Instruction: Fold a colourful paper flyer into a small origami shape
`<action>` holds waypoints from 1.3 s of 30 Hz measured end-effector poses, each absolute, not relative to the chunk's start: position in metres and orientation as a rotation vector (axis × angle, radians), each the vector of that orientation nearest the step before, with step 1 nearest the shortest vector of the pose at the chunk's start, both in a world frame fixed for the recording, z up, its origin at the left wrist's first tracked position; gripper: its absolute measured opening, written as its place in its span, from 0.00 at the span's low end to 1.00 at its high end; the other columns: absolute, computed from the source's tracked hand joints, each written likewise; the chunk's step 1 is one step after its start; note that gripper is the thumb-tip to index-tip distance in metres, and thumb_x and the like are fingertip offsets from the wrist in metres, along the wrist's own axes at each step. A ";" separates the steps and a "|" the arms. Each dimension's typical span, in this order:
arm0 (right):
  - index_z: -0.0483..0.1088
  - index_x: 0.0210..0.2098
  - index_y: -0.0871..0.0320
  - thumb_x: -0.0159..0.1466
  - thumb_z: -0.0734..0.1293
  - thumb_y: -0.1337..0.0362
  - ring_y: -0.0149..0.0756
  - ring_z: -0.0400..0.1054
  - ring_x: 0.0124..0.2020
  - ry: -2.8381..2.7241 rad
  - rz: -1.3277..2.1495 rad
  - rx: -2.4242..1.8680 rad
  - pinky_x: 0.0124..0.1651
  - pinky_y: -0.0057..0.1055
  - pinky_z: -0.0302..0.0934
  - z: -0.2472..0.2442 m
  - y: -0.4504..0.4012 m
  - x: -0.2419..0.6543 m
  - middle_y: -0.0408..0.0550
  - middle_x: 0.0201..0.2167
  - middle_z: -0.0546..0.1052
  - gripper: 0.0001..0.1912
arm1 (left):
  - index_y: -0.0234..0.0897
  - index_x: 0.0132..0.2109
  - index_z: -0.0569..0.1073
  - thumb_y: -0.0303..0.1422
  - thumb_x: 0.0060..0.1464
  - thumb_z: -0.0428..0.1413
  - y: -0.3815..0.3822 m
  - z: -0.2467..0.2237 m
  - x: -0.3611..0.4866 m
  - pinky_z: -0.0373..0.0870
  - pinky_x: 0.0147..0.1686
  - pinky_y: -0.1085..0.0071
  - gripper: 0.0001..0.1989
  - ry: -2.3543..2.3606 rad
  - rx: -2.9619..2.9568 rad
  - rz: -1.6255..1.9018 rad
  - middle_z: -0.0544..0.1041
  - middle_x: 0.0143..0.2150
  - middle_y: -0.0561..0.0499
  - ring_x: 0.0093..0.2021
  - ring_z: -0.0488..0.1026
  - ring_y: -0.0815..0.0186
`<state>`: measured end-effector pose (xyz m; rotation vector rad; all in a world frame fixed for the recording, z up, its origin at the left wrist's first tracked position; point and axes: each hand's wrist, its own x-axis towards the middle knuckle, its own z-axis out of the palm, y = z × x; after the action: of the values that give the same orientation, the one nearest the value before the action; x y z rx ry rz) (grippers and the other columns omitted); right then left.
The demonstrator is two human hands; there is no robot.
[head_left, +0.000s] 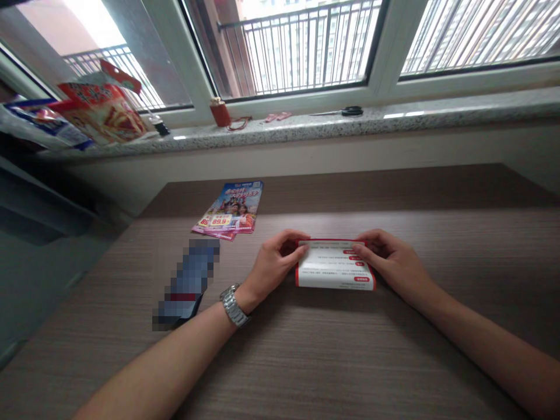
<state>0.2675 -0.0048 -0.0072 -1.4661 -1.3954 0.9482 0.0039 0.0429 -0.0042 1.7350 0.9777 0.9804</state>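
Note:
Between my hands is a leaflet (332, 269), white with a red border, red labels and small print. It looks folded along its far edge, and its near part bends toward me. My left hand (280, 256) pinches the far left corner, thumb on top and fingers behind. On the far right corner, my right hand (387, 254) grips the same way. A metal watch (234, 305) is on my left wrist. Left of that hand, beyond the watch, lie several colourful flyers (234, 205) in a loose stack, overlapping each other.
A blurred-out dark blue object (188, 283) lies on the wooden table (315, 361) left of my forearm. Along the stone windowsill (297, 129) are snack bags (102, 111), a reddish-brown container (220, 112) with a strap, small pink packets (277, 116) and black-handled scissors (351, 111).

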 end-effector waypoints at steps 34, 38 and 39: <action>0.73 0.43 0.52 0.63 0.71 0.48 0.39 0.70 0.30 -1.441 0.921 -1.457 0.32 0.35 0.66 -0.006 -0.005 0.266 0.44 0.29 0.76 0.17 | 0.38 0.47 0.79 0.34 0.61 0.61 0.042 -0.003 0.004 0.72 0.39 0.74 0.08 0.997 1.765 0.982 0.80 0.39 0.50 0.38 0.76 0.69; 0.73 0.43 0.53 0.63 0.71 0.49 0.39 0.70 0.31 -1.436 0.952 -1.445 0.32 0.35 0.65 -0.007 -0.006 0.266 0.44 0.30 0.76 0.16 | 0.38 0.48 0.79 0.33 0.62 0.61 0.042 -0.003 0.003 0.71 0.38 0.74 0.08 1.025 1.794 0.965 0.80 0.39 0.51 0.37 0.75 0.69; 0.72 0.44 0.53 0.63 0.71 0.49 0.39 0.70 0.31 -1.436 0.959 -1.442 0.33 0.35 0.66 -0.007 -0.006 0.266 0.44 0.30 0.76 0.16 | 0.38 0.48 0.79 0.33 0.62 0.61 0.042 -0.003 0.003 0.70 0.37 0.75 0.08 1.032 1.797 0.964 0.80 0.38 0.51 0.37 0.75 0.69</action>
<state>0.2663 -0.0058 -0.0074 -1.4421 -1.4356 0.9593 0.0032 0.0418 -0.0033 1.7971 1.0322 0.9638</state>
